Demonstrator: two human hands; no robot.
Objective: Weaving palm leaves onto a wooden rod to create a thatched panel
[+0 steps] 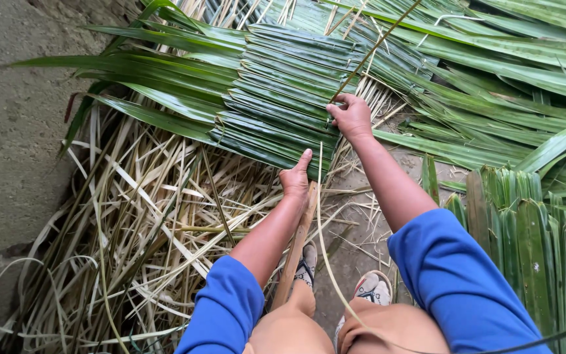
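1. We look down on a panel of folded green palm leaves (283, 92) lying on the ground ahead of our knees, over a heap of dry pale strips (145, 223).
2. Our left hand (295, 178) presses the panel's near edge and the wooden stick (296, 249) under it, thumb raised, fingers curled shut.
3. Our right hand (350, 117) pinches a thin leaf rib (375, 46) at the panel's right edge, fingers closed on it.
4. We judge the panel light, springy and easily torn; the stick-backed edge looks the firmest hold.
5. More loose green leaves (512, 72) lie to the right.
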